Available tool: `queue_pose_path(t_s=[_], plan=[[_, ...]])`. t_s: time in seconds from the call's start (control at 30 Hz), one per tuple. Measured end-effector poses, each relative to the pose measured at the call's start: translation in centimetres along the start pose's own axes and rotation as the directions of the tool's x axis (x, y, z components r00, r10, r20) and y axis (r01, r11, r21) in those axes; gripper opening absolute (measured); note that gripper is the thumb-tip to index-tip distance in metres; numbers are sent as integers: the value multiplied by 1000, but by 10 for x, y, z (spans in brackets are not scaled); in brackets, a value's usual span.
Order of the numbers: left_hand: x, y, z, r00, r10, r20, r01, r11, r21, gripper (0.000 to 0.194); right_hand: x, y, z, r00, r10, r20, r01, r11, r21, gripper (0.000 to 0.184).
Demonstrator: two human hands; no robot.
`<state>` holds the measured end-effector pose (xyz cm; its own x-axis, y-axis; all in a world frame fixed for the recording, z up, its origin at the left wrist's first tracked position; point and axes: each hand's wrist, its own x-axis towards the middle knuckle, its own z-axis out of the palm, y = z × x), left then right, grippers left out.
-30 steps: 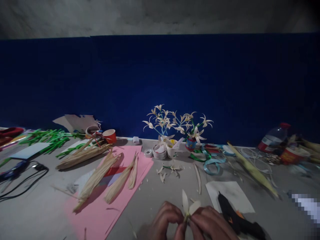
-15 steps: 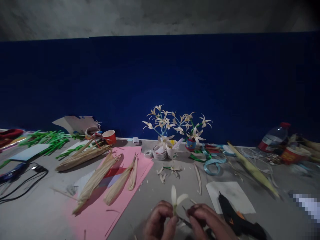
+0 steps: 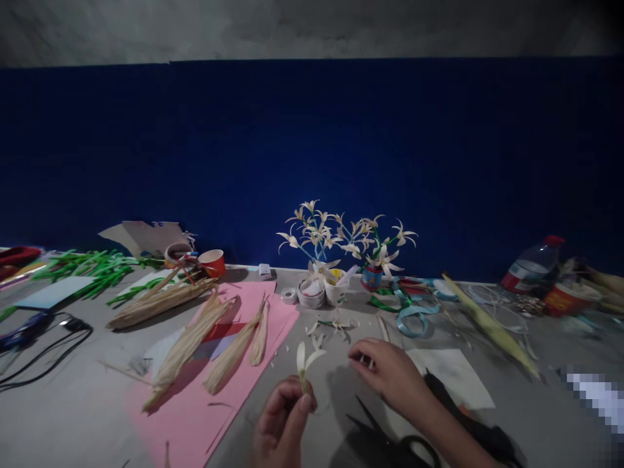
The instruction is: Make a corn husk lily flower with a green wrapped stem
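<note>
My left hand (image 3: 285,419) is closed, pinching the stem end of a small pale husk flower (image 3: 303,364) whose petals point up. Further forward, my right hand (image 3: 383,374) hovers above the table with curled fingers; a small whitish bit shows between them, too small to name. Just ahead of that hand lie loose pale petals and a small flower piece (image 3: 334,325). Black scissors (image 3: 373,432) rest with blades apart below my right wrist. My right forearm partly covers a black glue gun (image 3: 480,432) and borders a white paper sheet (image 3: 453,377).
Dried corn husks (image 3: 192,351) lie on pink paper (image 3: 195,429) at left. Husk flowers (image 3: 316,234) stand in cups at the back. Blue ribbon (image 3: 416,320), a greenish husk (image 3: 492,328) and a bottle (image 3: 531,265) are at right. A black cable (image 3: 53,364) lies far left.
My right hand has moved away from the flower, forward over the table, uncovering the scissors. My left hand has shifted left with the flower still pinched.
</note>
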<state>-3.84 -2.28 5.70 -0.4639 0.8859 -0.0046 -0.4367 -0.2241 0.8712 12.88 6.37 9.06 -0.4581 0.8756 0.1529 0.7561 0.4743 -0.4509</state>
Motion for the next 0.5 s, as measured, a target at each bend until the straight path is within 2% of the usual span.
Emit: queue_pose_path(t_s=[0.1, 0.23, 0.37, 0.5], plan=[[-1, -2, -1, 1000, -9, 5, 9, 1000, 8, 33, 25, -10, 19, 998, 16, 60, -15, 1000, -23, 9], [1, -4, -5, 1000, -5, -30, 5, 1000, 3, 36, 47, -24, 41, 988, 137, 76, -128, 986, -108, 19], [3, -4, -7, 1000, 5, -15, -5, 1000, 7, 34, 56, -29, 52, 972, 220, 88, -201, 962, -184, 23], [2, -4, -6, 1000, -1, -9, 1, 1000, -2, 33, 58, -34, 56, 965, 249, 78, -226, 948, -224, 23]])
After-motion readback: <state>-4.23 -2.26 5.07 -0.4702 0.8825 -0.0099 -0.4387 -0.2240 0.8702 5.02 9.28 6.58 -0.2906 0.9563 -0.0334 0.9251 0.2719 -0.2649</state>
